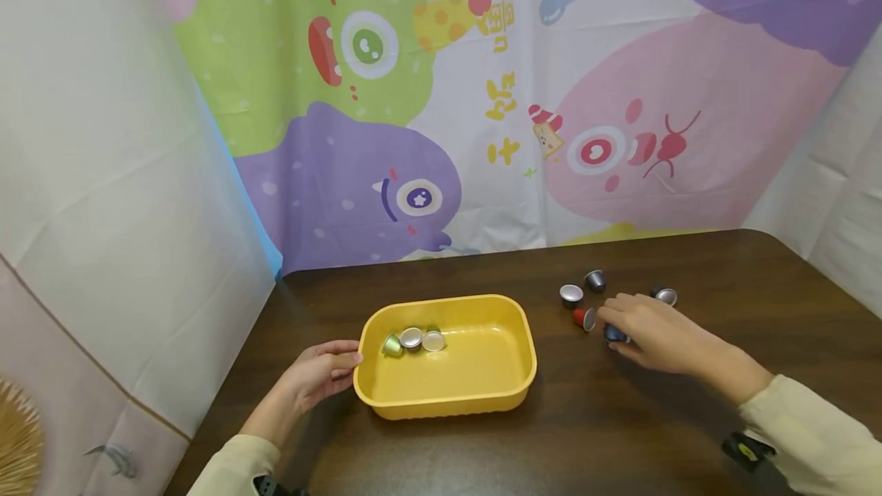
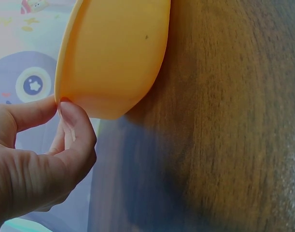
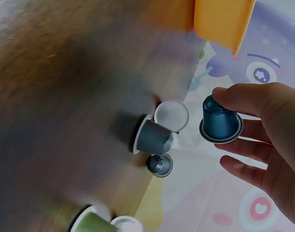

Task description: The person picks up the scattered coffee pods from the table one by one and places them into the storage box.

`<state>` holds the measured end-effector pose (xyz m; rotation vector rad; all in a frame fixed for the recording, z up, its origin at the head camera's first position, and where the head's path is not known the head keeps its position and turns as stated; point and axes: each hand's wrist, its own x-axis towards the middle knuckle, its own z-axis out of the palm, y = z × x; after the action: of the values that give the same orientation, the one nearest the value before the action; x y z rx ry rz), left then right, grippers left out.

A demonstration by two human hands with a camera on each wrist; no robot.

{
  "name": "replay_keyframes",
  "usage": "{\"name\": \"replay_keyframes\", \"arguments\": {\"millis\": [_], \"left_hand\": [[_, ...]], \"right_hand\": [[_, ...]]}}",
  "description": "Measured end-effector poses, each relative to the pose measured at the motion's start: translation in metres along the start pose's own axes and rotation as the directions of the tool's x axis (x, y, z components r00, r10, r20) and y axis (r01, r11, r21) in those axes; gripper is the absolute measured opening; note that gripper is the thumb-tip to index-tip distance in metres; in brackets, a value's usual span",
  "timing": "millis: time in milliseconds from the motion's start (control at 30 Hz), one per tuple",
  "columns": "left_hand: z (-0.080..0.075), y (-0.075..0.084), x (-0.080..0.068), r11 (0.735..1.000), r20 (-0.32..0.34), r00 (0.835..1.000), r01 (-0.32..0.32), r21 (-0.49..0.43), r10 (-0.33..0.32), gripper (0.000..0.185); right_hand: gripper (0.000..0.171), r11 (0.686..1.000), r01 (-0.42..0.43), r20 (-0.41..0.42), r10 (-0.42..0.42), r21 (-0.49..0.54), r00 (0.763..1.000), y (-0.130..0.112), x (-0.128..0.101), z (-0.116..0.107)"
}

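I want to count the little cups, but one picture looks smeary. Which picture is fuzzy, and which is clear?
Right wrist view: table smeared with blur, though the blue capsule in the right hand shows sharply. Head view: clear and evenly lit. Left wrist view: yellow tray casts a dark shadow.

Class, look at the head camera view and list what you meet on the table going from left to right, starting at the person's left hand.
Left hand → yellow tray → red capsule → blue capsule in the right hand.
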<state>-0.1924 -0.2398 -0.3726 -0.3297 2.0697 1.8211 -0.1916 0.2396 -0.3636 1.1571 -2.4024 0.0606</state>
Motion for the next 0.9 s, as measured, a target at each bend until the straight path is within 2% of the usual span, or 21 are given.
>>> {"name": "replay_keyframes", "arguments": {"millis": [400, 633, 900], "left_hand": [[0.001, 0.004, 0.000, 1.000, 0.015, 1.000, 0.004, 0.026, -0.004, 0.047], [0.003, 0.007, -0.002, 0.999, -0.010, 1.000, 0.018, 0.039, -0.018, 0.046], [0.004, 0.004, -0.003, 0.999, -0.019, 1.000, 0.020, 0.044, -0.019, 0.046]], "right_hand": [[0.033, 1.000, -0.022, 0.023, 0.022, 0.013, 0.999, -0.009, 0.022, -0.005], [0.031, 1.000, -0.005, 0.013, 0.004, 0.028, 1.000, -0.015, 0.035, -0.005], [0.029, 0.998, 0.010, 0.063, -0.015, 0.070, 0.998, -0.020, 0.050, -0.005]]}}
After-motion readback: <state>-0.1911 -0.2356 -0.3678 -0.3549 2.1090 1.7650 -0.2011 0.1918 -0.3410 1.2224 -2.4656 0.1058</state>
